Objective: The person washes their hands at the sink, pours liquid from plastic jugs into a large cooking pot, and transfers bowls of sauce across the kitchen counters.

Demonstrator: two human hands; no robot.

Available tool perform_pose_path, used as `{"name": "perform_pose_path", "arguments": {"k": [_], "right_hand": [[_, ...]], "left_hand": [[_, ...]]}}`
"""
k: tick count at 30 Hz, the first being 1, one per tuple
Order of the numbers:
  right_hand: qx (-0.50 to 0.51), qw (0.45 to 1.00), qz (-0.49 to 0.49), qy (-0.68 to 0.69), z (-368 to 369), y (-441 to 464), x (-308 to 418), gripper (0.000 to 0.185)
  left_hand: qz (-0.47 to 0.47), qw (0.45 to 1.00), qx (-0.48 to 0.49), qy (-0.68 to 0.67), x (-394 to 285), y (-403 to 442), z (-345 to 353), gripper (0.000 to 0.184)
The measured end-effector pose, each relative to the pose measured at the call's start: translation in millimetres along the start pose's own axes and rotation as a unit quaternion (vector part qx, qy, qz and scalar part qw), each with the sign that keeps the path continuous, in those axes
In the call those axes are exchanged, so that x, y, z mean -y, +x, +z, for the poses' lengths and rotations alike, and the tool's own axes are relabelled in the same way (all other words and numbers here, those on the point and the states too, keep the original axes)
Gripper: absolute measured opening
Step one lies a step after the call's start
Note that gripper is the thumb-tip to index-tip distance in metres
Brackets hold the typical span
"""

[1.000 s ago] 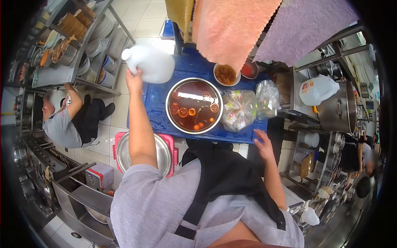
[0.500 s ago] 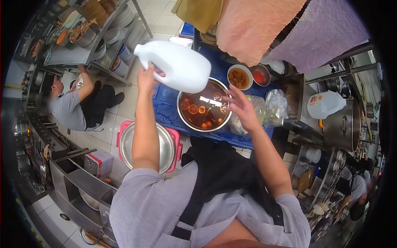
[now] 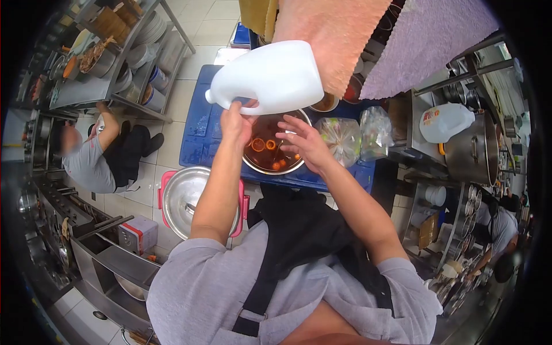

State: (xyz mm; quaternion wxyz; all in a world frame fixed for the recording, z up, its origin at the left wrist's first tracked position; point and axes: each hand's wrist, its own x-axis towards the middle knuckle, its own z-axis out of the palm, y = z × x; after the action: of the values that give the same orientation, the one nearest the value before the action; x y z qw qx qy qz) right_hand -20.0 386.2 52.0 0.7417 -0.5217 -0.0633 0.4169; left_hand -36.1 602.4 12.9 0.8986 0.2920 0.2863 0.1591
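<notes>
My left hand (image 3: 237,123) is wrapped round the handle of a large white plastic jug (image 3: 270,72). The jug lies tilted on its side in the air, its mouth to the left, above a round metal pot (image 3: 279,171). Dark reddish-brown liquid with orange citrus slices (image 3: 270,145) fills the pot. Over the pot's right side hovers my right hand (image 3: 305,141), fingers spread and holding nothing. The jug and both hands hide part of the pot. Right of it sit clear plastic bags (image 3: 338,141) with contents I cannot make out.
The pot stands on a blue table (image 3: 195,146). A metal lid (image 3: 183,201) rests on a pink-handled container at left. Cloths (image 3: 333,34) hang at the back. A person (image 3: 95,161) crouches by the shelf at left; another labelled jug (image 3: 447,122) sits at right.
The jug has moved right and up and turned, its base now higher than before. My right hand has shifted left over the pot. My head view has moved slightly.
</notes>
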Motion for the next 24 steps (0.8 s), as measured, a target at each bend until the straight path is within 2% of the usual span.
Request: {"name": "perform_pose_path", "arguments": {"k": [6, 8, 10, 12, 13, 15, 16, 18, 19, 24], "right_hand": [[-0.005, 1.0, 0.014, -0.028, -13.4, -11.0, -8.2, 0.059], [-0.011, 1.0, 0.013, -0.026, -30.6, -22.0, -12.4, 0.06], [-0.047, 0.993, 0.032, -0.101, -51.9, -39.2, -15.6, 0.059], [-0.102, 0.984, 0.054, -0.138, -76.6, -64.4, -22.3, 0.055], [-0.133, 0.978, 0.07, -0.144, -91.2, -78.6, -29.0, 0.053], [-0.194, 0.966, 0.082, -0.15, -122.3, -109.6, -47.9, 0.051], [-0.225, 0.96, 0.093, -0.14, -137.1, -126.5, -58.6, 0.05], [-0.284, 0.943, 0.116, -0.13, -156.7, -161.1, -72.3, 0.05], [-0.312, 0.933, 0.128, -0.129, -161.9, -177.2, -77.2, 0.049], [-0.394, 0.896, 0.158, -0.13, -173.3, -237.0, -91.6, 0.049]], "left_hand": [[0.01, 1.0, 0.001, -0.011, 30.5, -2.1, 5.8, 0.036], [0.041, 0.999, -0.02, -0.01, 23.5, 24.8, -11.8, 0.039], [0.089, 0.995, -0.035, 0.024, -1.8, 39.2, -18.6, 0.043], [0.175, 0.979, -0.05, 0.092, -19.2, 64.7, -31.3, 0.039], [0.171, 0.979, -0.051, 0.094, -25.2, 85.4, -43.2, 0.039], [0.224, 0.911, -0.08, 0.337, -24.4, 132.8, -73.1, 0.032], [0.222, 0.91, -0.08, 0.34, -17.8, 150.1, -81.8, 0.032], [0.237, 0.837, -0.148, 0.469, -6.5, 174.6, -92.3, 0.031], [0.21, 0.797, -0.184, 0.536, -8.4, 164.6, -81.6, 0.035], [0.172, 0.776, -0.178, 0.58, 16.7, 181.9, -118.4, 0.039]]}}
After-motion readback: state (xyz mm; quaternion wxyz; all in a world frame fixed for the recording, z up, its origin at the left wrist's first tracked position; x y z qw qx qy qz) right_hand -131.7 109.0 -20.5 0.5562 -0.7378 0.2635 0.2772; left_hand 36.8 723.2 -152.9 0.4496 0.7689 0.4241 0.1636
